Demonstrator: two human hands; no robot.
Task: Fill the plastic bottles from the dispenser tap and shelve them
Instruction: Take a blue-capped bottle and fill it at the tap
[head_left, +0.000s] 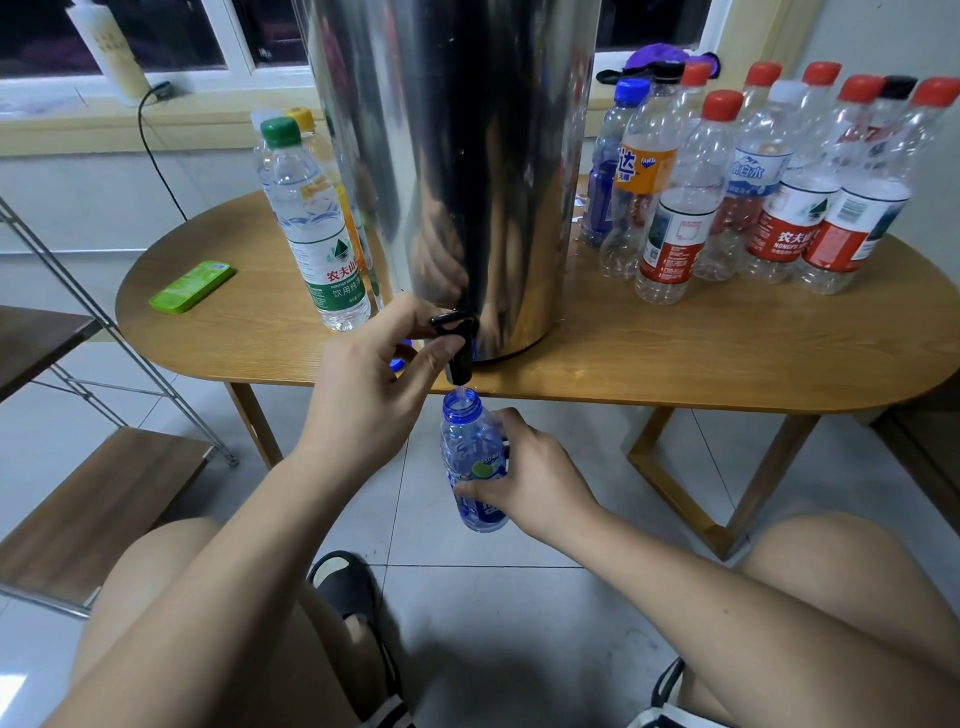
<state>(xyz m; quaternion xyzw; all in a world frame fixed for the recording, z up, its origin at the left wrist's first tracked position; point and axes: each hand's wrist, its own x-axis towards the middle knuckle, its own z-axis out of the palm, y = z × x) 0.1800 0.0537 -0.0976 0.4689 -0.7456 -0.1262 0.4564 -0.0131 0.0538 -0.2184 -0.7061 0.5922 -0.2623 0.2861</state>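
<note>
A tall steel dispenser (457, 156) stands on the wooden table (675, 364), its black tap (460, 345) hanging over the front edge. My left hand (363, 384) pinches the tap lever, and a blue cap shows under its fingers. Water runs from the spout into an uncapped blue bottle (470, 457). My right hand (524, 480) grips that bottle around its label, holding it upright just under the tap, below table height.
Several capped empty bottles (753, 182) crowd the table's right side. A green-capped bottle (311, 223) and others stand left of the dispenser, by a green box (192, 286). A wood-and-metal shelf rack (93, 493) stands at the left. My knees and sandals fill the foreground.
</note>
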